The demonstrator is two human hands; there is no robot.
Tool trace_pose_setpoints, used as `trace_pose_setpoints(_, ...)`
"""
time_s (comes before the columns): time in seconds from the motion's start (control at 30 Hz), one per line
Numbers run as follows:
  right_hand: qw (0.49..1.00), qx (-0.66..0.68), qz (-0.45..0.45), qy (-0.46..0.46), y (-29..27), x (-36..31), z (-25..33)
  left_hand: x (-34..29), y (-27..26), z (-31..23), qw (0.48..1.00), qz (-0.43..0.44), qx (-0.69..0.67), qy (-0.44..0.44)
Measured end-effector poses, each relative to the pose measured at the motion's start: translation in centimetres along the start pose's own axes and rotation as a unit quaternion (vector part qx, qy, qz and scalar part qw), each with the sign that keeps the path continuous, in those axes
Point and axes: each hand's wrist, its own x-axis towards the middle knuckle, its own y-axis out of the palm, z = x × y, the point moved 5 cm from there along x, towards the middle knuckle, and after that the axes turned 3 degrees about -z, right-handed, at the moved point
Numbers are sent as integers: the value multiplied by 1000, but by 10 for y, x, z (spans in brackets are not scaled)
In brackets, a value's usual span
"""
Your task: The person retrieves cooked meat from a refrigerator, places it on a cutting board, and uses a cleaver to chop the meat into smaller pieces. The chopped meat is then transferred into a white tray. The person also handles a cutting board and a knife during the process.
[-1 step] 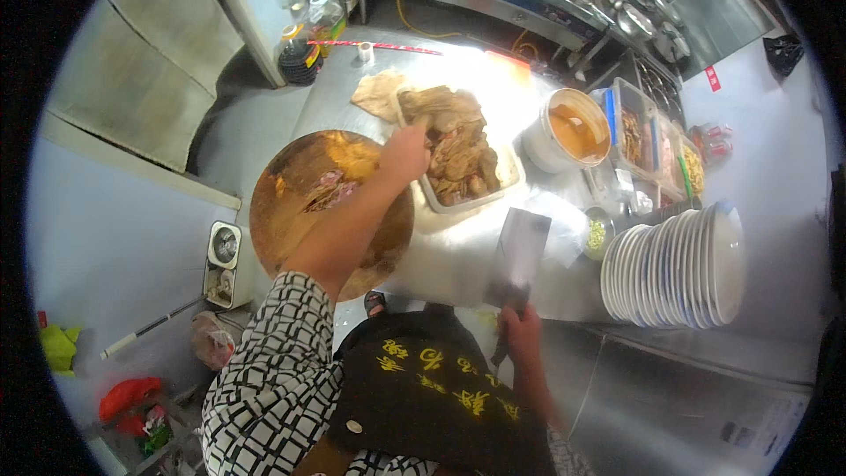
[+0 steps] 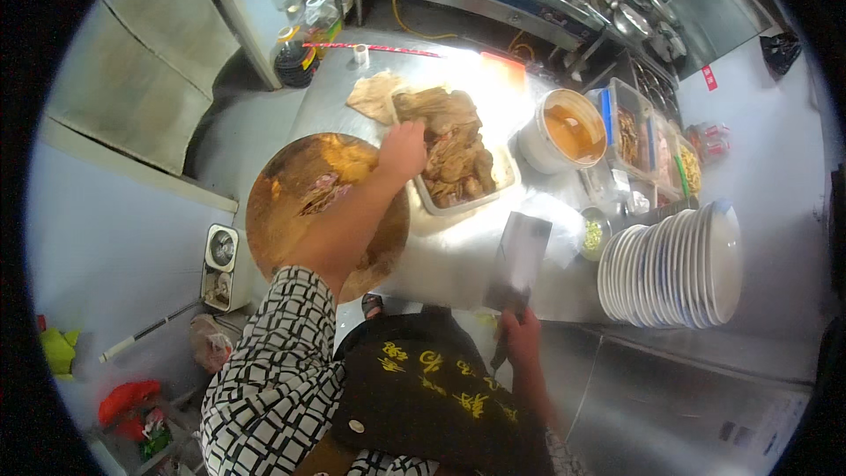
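My left hand (image 2: 404,150) reaches over the near left rim of a white plastic tub (image 2: 467,204) heaped with brown cooked meat (image 2: 458,145). Its fingers are curled in against the meat; their tips are hidden, so I cannot make out what they grip. Under that forearm lies a round wooden chopping board (image 2: 278,211) with a small pile of sliced meat (image 2: 324,194). My right hand (image 2: 522,335) is closed around the handle of a cleaver (image 2: 522,251), its broad blade pointing away from me over the table's near edge. A pale flat piece of food (image 2: 374,97) lies beside the tub.
A white bucket of orange-brown liquid (image 2: 564,130) stands right of the tub. Beyond it are clear food containers (image 2: 630,128), a bowl of chopped greens (image 2: 595,234) and a row of white plates (image 2: 665,264). A small white roll (image 2: 361,55) stands at the far left.
The view has shifted very slightly. Both hands, the cleaver and the meat keep essentially the same places relative to one another.
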Motion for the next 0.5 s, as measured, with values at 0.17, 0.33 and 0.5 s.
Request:
trace_pose_setpoints(0.17, 997, -26, -68, -17, -31, -11, 1, 42, 45, 2, 974, 79, 205, 51)
trace_pose_setpoints(0.33, 993, 67, -93, 37, -47, -16, -20, 74, 36, 3, 970, 151, 184, 54)
trace_pose_setpoints(0.5, 998, 41, -50, 22, -42, -5, -33, 93, 48, 66, 966, 170, 152, 119)
